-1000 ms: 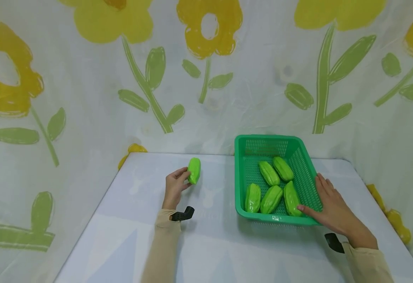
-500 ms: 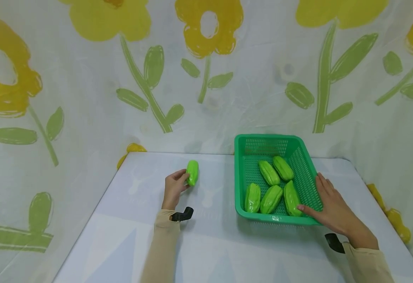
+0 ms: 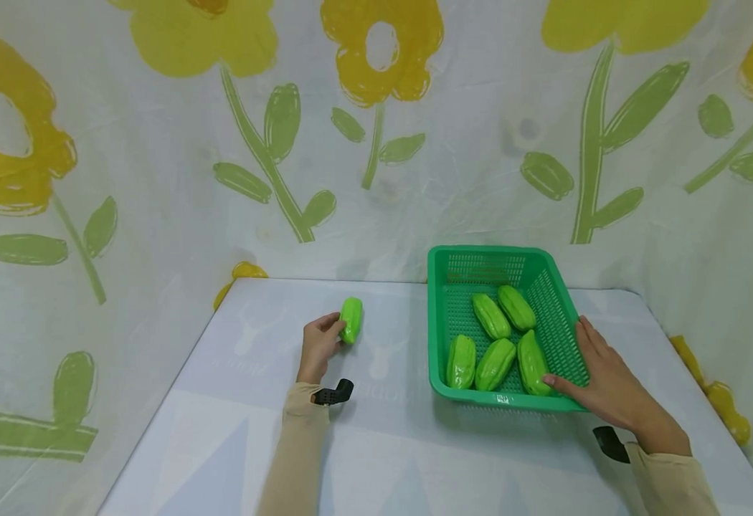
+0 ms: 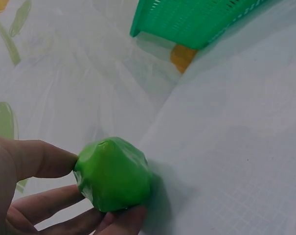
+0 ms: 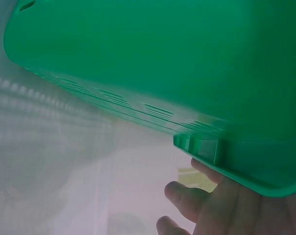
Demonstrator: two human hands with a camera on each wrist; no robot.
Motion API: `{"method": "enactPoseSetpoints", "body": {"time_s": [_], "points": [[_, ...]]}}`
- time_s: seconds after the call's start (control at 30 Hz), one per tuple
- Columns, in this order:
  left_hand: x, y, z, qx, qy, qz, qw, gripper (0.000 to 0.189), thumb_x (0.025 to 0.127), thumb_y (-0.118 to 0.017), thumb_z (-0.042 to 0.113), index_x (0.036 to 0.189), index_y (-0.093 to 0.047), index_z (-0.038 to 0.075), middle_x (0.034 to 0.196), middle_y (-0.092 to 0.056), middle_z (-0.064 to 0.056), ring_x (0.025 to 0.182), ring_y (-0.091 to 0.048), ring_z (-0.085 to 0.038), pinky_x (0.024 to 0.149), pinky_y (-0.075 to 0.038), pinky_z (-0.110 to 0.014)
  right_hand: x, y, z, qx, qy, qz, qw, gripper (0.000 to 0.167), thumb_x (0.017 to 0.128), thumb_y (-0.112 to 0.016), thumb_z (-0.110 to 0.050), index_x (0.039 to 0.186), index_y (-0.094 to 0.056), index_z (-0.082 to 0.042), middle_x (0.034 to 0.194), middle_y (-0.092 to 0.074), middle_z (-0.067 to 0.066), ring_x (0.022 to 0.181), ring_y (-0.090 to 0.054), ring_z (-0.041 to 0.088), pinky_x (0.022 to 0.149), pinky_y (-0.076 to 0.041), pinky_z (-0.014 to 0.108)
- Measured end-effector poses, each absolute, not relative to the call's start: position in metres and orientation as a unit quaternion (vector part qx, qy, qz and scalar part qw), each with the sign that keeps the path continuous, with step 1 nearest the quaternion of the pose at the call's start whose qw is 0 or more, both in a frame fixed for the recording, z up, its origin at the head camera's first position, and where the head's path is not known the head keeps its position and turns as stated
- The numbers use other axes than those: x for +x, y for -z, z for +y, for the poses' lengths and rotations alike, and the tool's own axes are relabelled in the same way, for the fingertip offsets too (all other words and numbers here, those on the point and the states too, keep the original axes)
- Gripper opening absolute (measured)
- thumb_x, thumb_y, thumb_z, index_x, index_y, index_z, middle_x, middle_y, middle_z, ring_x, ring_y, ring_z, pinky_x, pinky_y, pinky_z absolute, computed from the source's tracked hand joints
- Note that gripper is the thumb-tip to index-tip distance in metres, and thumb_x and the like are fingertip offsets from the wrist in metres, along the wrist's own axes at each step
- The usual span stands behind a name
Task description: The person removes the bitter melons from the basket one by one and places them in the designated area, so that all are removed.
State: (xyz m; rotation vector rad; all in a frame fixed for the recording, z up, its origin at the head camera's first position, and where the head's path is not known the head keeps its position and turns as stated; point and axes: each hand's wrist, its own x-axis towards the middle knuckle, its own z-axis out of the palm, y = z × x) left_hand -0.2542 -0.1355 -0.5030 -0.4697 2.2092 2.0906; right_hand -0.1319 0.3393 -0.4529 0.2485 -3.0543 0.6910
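Observation:
In the head view my left hand pinches a glossy, bright green ridged fruit between thumb and fingers, over the table's left half. The left wrist view shows this fruit end-on, thumb at one side and fingers beneath, close to the white surface. My right hand rests at the right rim of a green plastic basket. Its thumb reaches over the front corner while the fingers extend along the outside. Seen from the right wrist, these fingers are straight and spread beside the basket's rim.
Inside the basket lie several similar green ridged fruits. A white patterned table spreads under everything. Behind it hangs a pale curtain printed with yellow flowers, and the basket stands close to that back edge.
My left hand has lowered the green fruit slightly toward the table and nearer to me, keeping its pinch. The right hand and the basket have stayed in place.

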Motion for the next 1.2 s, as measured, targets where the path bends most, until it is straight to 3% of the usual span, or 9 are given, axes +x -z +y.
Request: {"method": "enactPoseSetpoints", "body": {"time_s": [0.3, 0.53, 0.7, 1.0, 1.2], "points": [[-0.254, 0.505, -0.136, -0.146, -0.669, 0.728, 0.032, 0.044, 0.104, -0.059, 0.016, 0.145, -0.057, 0.001, 0.151, -0.053, -0.022, 0.137, -0.055, -0.038, 0.108, -0.055, -0.049, -0.132, 0.453, 0.339, 0.077, -0.228, -0.971, -0.005, 0.117, 0.094, -0.066, -0.056, 0.163, 0.009, 0.002, 0.173, 0.011, 0.024, 0.153, -0.011, 0.061, 0.109, -0.025, 0.083], [-0.251, 0.504, -0.136, -0.139, -0.646, 0.75, 0.032, 0.043, 0.104, -0.059, 0.016, 0.144, -0.059, 0.001, 0.149, -0.053, -0.023, 0.132, -0.058, -0.038, 0.101, -0.058, -0.04, -0.132, 0.454, 0.34, 0.078, -0.229, -0.97, -0.008, 0.117, 0.095, -0.066, -0.056, 0.163, 0.011, 0.001, 0.172, 0.014, 0.023, 0.152, -0.01, 0.062, 0.109, -0.025, 0.083], [-0.252, 0.504, -0.137, -0.141, -0.639, 0.756, 0.028, 0.043, 0.104, -0.059, 0.017, 0.145, -0.058, 0.003, 0.15, -0.053, -0.021, 0.133, -0.058, -0.036, 0.105, -0.055, -0.042, -0.132, 0.453, 0.339, 0.079, -0.231, -0.97, -0.005, 0.117, 0.095, -0.066, -0.055, 0.163, 0.011, 0.001, 0.172, 0.014, 0.023, 0.152, -0.01, 0.062, 0.109, -0.025, 0.083], [-0.252, 0.49, -0.139, -0.142, -0.623, 0.768, -0.043, 0.044, 0.101, -0.059, 0.022, 0.143, -0.062, 0.009, 0.149, -0.056, -0.017, 0.137, -0.054, -0.035, 0.109, -0.049, -0.048, -0.131, 0.452, 0.339, 0.082, -0.234, -0.969, -0.005, 0.117, 0.095, -0.066, -0.054, 0.163, 0.011, 0.002, 0.172, 0.014, 0.024, 0.153, -0.009, 0.061, 0.11, -0.025, 0.083], [-0.248, 0.481, -0.14, -0.142, -0.638, 0.755, -0.051, 0.042, 0.103, -0.06, 0.021, 0.142, -0.062, 0.007, 0.144, -0.06, -0.017, 0.132, -0.058, -0.033, 0.109, -0.049, -0.046, -0.132, 0.452, 0.339, 0.085, -0.233, -0.969, -0.003, 0.117, 0.095, -0.066, -0.054, 0.163, 0.01, 0.002, 0.172, 0.014, 0.024, 0.152, -0.01, 0.062, 0.109, -0.025, 0.083]]}}
